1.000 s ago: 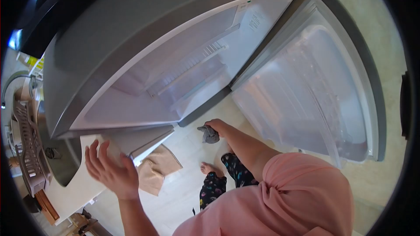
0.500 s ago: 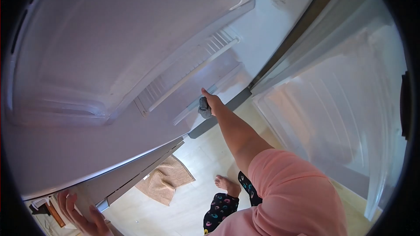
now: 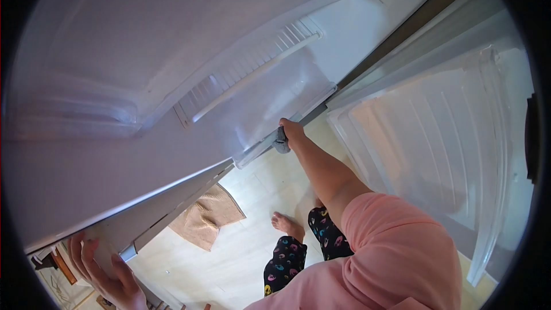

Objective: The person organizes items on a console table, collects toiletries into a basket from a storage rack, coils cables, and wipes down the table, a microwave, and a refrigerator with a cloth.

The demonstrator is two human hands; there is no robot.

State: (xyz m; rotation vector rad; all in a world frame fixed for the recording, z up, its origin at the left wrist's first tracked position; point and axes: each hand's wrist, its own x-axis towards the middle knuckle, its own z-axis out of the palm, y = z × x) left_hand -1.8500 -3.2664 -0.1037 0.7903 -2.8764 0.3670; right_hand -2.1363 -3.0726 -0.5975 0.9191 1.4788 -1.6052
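My right hand (image 3: 293, 132) is closed around a bunched grey cloth (image 3: 281, 140), with the thumb at the front rim of a clear plastic shelf or drawer (image 3: 252, 152). That clear piece sits low in a white refrigerator compartment (image 3: 172, 169), its front edge reaching the opening. A white wire rack (image 3: 258, 74) lies behind it. At the lower left my left hand (image 3: 106, 278) is open, fingers apart, near the edge of a pale panel (image 3: 178, 212); whether it touches the panel I cannot tell.
An open refrigerator door with clear bins (image 3: 419, 143) stands on the right. A tan towel (image 3: 209, 215) lies on the pale floor (image 3: 247, 195) beside my bare foot (image 3: 287, 225). A large clear drawer or shelf (image 3: 132, 51) fills the upper left.
My right hand has moved slightly right with the cloth, and the clear piece now reaches farther out, its front rim at the compartment's edge. The camera view has shifted a little.
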